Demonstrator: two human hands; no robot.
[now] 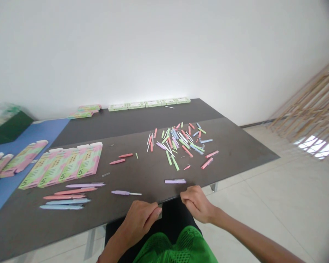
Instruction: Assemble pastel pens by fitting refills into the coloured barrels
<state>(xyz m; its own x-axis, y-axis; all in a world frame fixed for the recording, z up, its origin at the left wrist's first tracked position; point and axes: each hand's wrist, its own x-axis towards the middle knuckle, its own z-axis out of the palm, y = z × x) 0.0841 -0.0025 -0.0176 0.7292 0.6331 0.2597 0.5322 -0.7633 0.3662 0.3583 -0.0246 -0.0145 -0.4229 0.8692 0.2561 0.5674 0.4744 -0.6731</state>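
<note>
My left hand (141,219) rests at the near edge of the dark table (137,124), fingers curled together over the rim. My right hand (196,202) sits a little to the right at the same edge, fingers also curled; whether either holds anything is hidden. A purple pen cap (175,181) lies just beyond my right hand. A purple pen body with its refill sticking out (125,193) lies just beyond my left hand. A scattered pile of coloured pen parts (181,142) covers the table's middle right.
Several assembled pens (68,197) lie in a row at the left. Flat pink-and-green cartons (63,164) lie behind them. Green boxes (149,104) line the far edge by the wall. A blue table (19,140) adjoins on the left. Wooden slats (312,106) lean at the right.
</note>
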